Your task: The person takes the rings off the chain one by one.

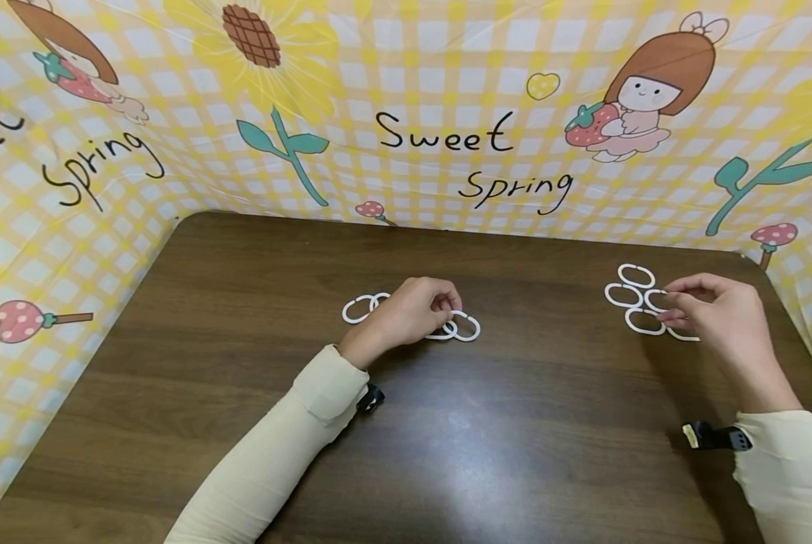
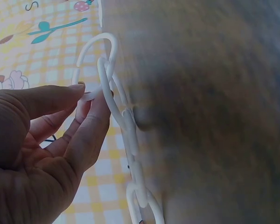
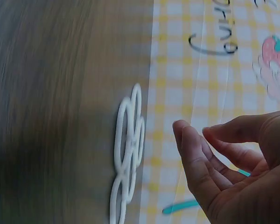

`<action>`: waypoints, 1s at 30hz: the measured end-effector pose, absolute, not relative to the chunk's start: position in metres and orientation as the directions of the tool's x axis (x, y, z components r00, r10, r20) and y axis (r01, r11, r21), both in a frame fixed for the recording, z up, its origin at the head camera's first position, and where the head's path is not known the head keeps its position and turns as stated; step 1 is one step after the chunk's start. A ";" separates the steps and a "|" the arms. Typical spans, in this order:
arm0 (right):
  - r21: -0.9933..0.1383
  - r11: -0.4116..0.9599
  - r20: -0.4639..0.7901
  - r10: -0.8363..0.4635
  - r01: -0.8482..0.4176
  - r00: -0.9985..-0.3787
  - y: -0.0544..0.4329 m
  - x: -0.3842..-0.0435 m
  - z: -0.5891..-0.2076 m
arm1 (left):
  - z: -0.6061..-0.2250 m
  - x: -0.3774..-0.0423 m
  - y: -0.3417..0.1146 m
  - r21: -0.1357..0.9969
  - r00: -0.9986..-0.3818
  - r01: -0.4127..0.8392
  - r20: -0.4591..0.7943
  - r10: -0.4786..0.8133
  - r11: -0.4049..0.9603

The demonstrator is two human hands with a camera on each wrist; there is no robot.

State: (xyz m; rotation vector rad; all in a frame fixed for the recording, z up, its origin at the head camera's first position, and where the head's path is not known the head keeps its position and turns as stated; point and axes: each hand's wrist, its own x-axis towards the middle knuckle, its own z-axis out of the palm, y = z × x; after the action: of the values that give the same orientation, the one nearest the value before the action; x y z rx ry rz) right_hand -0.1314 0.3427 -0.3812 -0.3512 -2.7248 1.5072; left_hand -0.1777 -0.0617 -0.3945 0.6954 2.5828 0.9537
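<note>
My left hand (image 1: 412, 311) pinches the white ring (image 2: 115, 46) at the right end of a chain between thumb and fingertips. Other linked white rings (image 2: 131, 128) run along the tabletop from it, and the hand partly covers them in the head view. A small gap shows in the end ring's outline. At the right, my right hand (image 1: 735, 329) hovers over a cluster of several white rings (image 1: 606, 297). In the right wrist view its fingers are bent, with thumb and fingertips apart and nothing between them. The cluster (image 3: 117, 144) lies flat on the table beside that hand.
The brown wooden table (image 1: 514, 453) ends at a yellow-and-white checked cloth (image 1: 446, 68) that stands up behind and at both sides. A dark strap (image 1: 718, 437) is on the right wrist, and another strap (image 1: 370, 398) is on the left.
</note>
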 end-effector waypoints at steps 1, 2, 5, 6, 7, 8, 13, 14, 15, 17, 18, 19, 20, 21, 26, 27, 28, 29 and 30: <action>-0.843 0.509 -0.093 0.185 0.176 -0.978 0.338 -0.132 -0.381 | -0.395 -0.177 -0.062 0.670 -0.838 0.334 -0.111 0.534 0.663; -0.846 0.508 -0.082 0.173 0.160 -0.982 0.334 -0.132 -0.381 | -0.395 -0.177 -0.062 0.671 -0.838 0.331 -0.114 0.533 0.664; -0.856 0.502 -0.061 0.134 0.121 -0.989 0.320 -0.132 -0.379 | -0.395 -0.176 -0.063 0.674 -0.838 0.324 -0.121 0.532 0.663; -0.857 0.503 -0.057 0.127 0.113 -0.990 0.315 -0.132 -0.379 | -0.395 -0.176 -0.063 0.676 -0.838 0.322 -0.122 0.531 0.663; -0.854 0.509 -0.050 0.116 0.102 -0.992 0.311 -0.132 -0.379 | -0.395 -0.176 -0.063 0.678 -0.839 0.319 -0.124 0.530 0.663; -0.856 0.507 -0.048 0.106 0.095 -0.993 0.307 -0.132 -0.378 | -0.394 -0.176 -0.063 0.680 -0.840 0.316 -0.125 0.528 0.662; -0.839 0.542 -0.025 0.048 0.047 -0.999 0.287 -0.131 -0.378 | -0.393 -0.176 -0.064 0.684 -0.845 0.307 -0.124 0.521 0.661; -0.837 0.545 -0.019 0.035 0.036 -0.999 0.283 -0.131 -0.378 | -0.392 -0.176 -0.064 0.684 -0.845 0.307 -0.124 0.520 0.662; -0.832 0.554 -0.012 0.026 0.025 -1.000 0.279 -0.131 -0.378 | -0.392 -0.176 -0.065 0.684 -0.845 0.306 -0.125 0.520 0.663; -0.831 0.556 -0.003 0.005 0.005 -1.000 0.271 -0.130 -0.378 | -0.392 -0.176 -0.065 0.683 -0.845 0.306 -0.126 0.519 0.664; -0.833 0.553 0.001 -0.005 -0.004 -1.000 0.267 -0.130 -0.378 | -0.392 -0.176 -0.065 0.682 -0.845 0.306 -0.127 0.519 0.665; -0.836 0.549 0.004 -0.016 -0.012 -1.000 0.263 -0.131 -0.378 | -0.392 -0.176 -0.065 0.682 -0.846 0.305 -0.127 0.519 0.665; -0.835 0.550 0.004 -0.026 -0.018 -1.000 0.259 -0.131 -0.379 | -0.391 -0.176 -0.065 0.683 -0.846 0.304 -0.127 0.518 0.664; -0.834 0.551 0.006 -0.034 -0.024 -0.999 0.256 -0.131 -0.379 | -0.391 -0.176 -0.066 0.683 -0.846 0.305 -0.125 0.518 0.663; -0.845 0.533 -0.008 -0.074 -0.032 -0.997 0.240 -0.131 -0.382 | -0.392 -0.176 -0.066 0.686 -0.846 0.316 -0.109 0.523 0.655; -0.850 0.526 -0.012 -0.082 -0.033 -0.997 0.237 -0.131 -0.382 | -0.391 -0.176 -0.066 0.686 -0.845 0.318 -0.107 0.523 0.654; -0.853 0.520 -0.012 -0.089 -0.036 -0.996 0.235 -0.130 -0.383 | -0.391 -0.176 -0.066 0.687 -0.845 0.320 -0.105 0.524 0.653; -0.858 0.512 -0.013 -0.096 -0.038 -0.995 0.232 -0.130 -0.383 | -0.391 -0.176 -0.066 0.687 -0.845 0.320 -0.104 0.524 0.652; -0.863 0.504 -0.012 -0.102 -0.041 -0.995 0.230 -0.130 -0.384 | -0.391 -0.176 -0.066 0.688 -0.845 0.320 -0.104 0.525 0.652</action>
State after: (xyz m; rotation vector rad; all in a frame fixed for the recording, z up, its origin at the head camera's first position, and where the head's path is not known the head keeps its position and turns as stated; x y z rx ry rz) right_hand -0.1299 0.2299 -0.3839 0.1323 -2.7767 1.5900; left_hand -0.1756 -0.0657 -0.3906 0.6773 2.5780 0.9908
